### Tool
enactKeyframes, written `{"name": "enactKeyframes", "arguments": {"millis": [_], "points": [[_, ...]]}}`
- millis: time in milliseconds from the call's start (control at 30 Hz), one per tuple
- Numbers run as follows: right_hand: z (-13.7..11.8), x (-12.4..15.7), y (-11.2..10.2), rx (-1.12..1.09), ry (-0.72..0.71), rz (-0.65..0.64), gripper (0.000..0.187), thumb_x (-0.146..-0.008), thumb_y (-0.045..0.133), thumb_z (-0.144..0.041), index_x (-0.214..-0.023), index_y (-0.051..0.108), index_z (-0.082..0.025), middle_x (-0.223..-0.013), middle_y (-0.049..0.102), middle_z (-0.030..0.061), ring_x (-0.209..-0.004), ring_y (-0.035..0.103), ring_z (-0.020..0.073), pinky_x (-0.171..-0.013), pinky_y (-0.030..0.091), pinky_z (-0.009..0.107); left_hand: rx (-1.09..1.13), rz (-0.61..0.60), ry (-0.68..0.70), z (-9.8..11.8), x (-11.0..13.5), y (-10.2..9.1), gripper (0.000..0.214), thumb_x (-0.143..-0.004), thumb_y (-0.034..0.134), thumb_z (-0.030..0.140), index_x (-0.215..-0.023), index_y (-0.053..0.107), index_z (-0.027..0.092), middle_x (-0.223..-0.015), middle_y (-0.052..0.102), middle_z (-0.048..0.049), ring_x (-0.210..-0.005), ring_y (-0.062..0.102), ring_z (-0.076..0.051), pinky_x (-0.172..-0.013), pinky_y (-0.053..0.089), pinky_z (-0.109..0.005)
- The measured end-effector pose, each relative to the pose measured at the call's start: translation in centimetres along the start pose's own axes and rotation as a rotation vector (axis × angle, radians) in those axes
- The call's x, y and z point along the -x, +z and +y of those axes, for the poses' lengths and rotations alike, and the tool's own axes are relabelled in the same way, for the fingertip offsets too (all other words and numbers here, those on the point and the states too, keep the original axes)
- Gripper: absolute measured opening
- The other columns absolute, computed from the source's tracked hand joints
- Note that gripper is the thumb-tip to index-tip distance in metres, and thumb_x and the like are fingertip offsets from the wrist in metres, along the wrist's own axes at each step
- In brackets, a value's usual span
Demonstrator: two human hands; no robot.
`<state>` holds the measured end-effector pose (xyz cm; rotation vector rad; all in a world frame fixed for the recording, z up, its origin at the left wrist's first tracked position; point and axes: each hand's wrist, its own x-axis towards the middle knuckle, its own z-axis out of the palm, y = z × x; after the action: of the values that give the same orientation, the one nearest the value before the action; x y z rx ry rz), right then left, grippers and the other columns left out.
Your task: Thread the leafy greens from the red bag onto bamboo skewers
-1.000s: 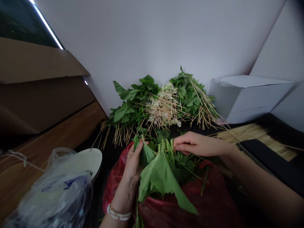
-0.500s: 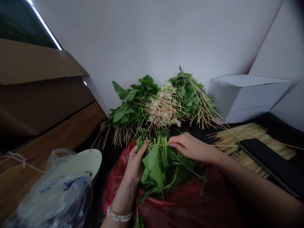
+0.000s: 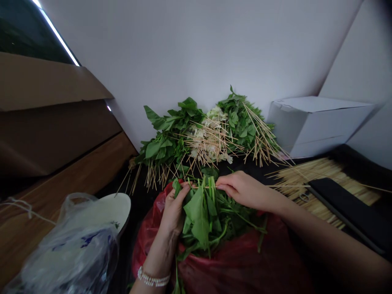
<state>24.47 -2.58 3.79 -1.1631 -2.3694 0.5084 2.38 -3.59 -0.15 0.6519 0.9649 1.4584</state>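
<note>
A thin wooden skewer (image 3: 284, 186) runs sideways through several green stems, and my right hand (image 3: 237, 188) pinches it just right of them. Its far end sticks out behind my right wrist. Leafy greens (image 3: 197, 216) hang down from the skewer between my hands. My left hand (image 3: 176, 204) is closed at the left side, thumb and fingers on a leafy green by the skewer's other end. Under both hands lies a red plastic bag (image 3: 232, 269), open at the top with more loose greens in it.
Against the wall lie skewered greens (image 3: 162, 143), skewered pale leaves (image 3: 214, 134) and more skewered greens (image 3: 241, 118). Bare skewers (image 3: 294, 175) and a black case (image 3: 343, 208) are at right, near a white box (image 3: 324, 126). A white bowl (image 3: 122, 204), clear plastic bag (image 3: 73, 253) and cardboard box (image 3: 55, 130) stand left.
Both hands stay nearly in place with the skewer and greens between them. The view shifts very slightly.
</note>
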Motion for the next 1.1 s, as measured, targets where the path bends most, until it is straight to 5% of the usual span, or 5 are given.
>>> {"name": "enactKeyframes", "arguments": {"millis": [233,667,933,1100], "points": [[-0.5,0.2,-0.8,-0.149,-0.004,-0.035,0.027,-0.096,0.045,-0.024,-0.073,0.057,-0.019,-0.061,0.053,-0.0032,-0.056,0.043,0.0093,-0.058,0.032,0.025,-0.044,0.045,0.090,-0.3,-0.3,-0.5,0.041,-0.059,0.091,0.029,-0.093,0.072,0.017,-0.078,0.077,-0.0025,-0.064,0.071,-0.015,-0.066,0.055,-0.025],[0.9,0.6,-3.6,-0.481,-0.101,-0.468,0.026,-0.095,0.051,-0.030,-0.094,0.070,-0.012,-0.060,0.056,-0.0030,-0.058,0.049,0.0104,-0.058,0.037,0.023,-0.355,0.140,0.396,-0.8,-0.7,-1.3,0.024,-0.073,0.081,0.033,-0.091,0.074,0.019,-0.078,0.072,0.0007,-0.071,0.065,-0.012,-0.067,0.049,-0.019],[0.7,0.0,-1.7,-0.320,0.081,-0.237,0.025,-0.095,0.047,-0.029,-0.085,0.066,-0.017,-0.063,0.061,-0.0019,-0.055,0.047,0.0104,-0.055,0.034,0.023,-0.063,-0.017,0.017,-0.6,-0.3,-0.5,0.040,-0.058,0.091,0.032,-0.091,0.076,0.016,-0.080,0.077,-0.0029,-0.066,0.070,-0.014,-0.065,0.054,-0.023],[0.2,-0.1,-0.5,-0.198,0.062,-0.092,0.026,-0.094,0.046,-0.023,-0.077,0.064,-0.018,-0.060,0.059,-0.0025,-0.053,0.046,0.0098,-0.056,0.032,0.024,0.011,-0.014,-0.041,-0.1,0.0,-0.1,0.041,-0.052,0.094,0.027,-0.086,0.074,0.017,-0.071,0.074,0.0008,-0.059,0.068,-0.011,-0.062,0.054,-0.021]]}}
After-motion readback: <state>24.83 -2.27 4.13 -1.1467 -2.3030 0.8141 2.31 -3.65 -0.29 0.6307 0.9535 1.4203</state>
